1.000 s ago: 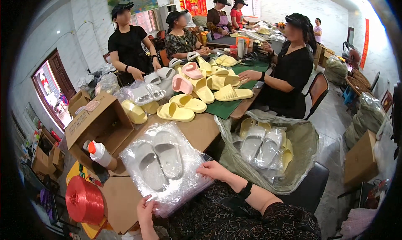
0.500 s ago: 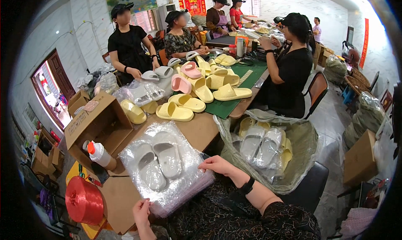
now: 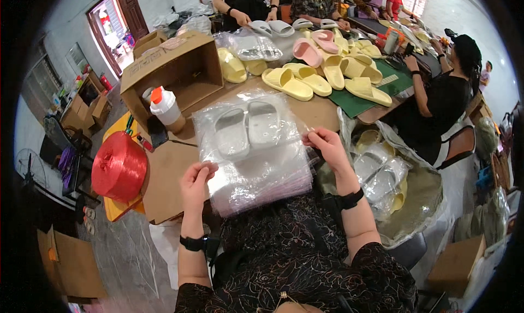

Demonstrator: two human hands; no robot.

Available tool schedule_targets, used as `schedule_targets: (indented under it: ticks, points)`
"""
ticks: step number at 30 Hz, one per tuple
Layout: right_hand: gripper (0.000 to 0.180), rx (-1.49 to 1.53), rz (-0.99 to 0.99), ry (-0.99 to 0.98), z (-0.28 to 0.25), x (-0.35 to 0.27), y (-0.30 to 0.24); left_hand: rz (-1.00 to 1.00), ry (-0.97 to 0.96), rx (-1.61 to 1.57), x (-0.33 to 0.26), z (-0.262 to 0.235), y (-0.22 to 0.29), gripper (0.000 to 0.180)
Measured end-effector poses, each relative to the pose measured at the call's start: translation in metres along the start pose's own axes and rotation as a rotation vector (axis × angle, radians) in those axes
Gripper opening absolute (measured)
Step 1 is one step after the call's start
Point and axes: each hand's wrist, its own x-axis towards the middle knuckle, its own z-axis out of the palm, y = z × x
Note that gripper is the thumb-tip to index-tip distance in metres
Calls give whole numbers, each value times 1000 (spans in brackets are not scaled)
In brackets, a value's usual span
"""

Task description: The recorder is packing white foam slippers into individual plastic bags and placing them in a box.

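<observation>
Clear plastic bag [image 3: 248,130] with a pair of white slippers [image 3: 246,128] inside, lying flat on the brown table [image 3: 169,176] right in front of the person, on top of a stack of empty clear bags [image 3: 262,184]. The slippers sit side by side, soles down, toes pointing away. The right hand [image 3: 327,149] is on the bag's right edge, thumb and fingers pinched closed on the plastic. The left hand [image 3: 195,182] is at the lower left corner of the stack, fingers curled in against the film there; whether it truly grips it I cannot tell. Both wrists wear dark bands.

Just left of the bag stands a white bottle with an orange cap [image 3: 165,108], tucked against an open cardboard box [image 3: 169,67] lying on its side. Further left, at the table's corner, a big spool of red twine [image 3: 119,166].

To the right, beside the person's knee, a large clear sack [image 3: 415,187] holds more bagged slippers, white and yellow. Beyond the bag, up the table, rows of yellow slippers [image 3: 305,81] and a few pink slippers [image 3: 314,45] lie loose, some on a green mat [image 3: 355,102]. A seated person in black [image 3: 442,102] is at the right side, and other people stand or sit at the far end.
</observation>
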Motion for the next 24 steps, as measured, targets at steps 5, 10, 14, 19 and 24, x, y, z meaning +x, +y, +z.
schedule_targets:
  ticks: [5, 10, 14, 19, 24]
  points:
    - [15, -101, -133, 54, 4, 4, 43, 261, -27, 222, -2, -12, -38, 12]
    - [22, -567, -313, 229, -7, -13, 98, 431, -140, 761, -24, -13, -43, 14]
    - [29, -912, -476, 403, 12, -23, 62, 363, 2, 954, -24, -12, -11, 29]
    - [42, -887, -700, 253, 76, -30, 23, 704, -2, 1050, -22, 24, 4, 48]
    - [51, -1159, -572, -250, 101, -32, 62, 594, -236, 1065, -11, 37, -20, 65]
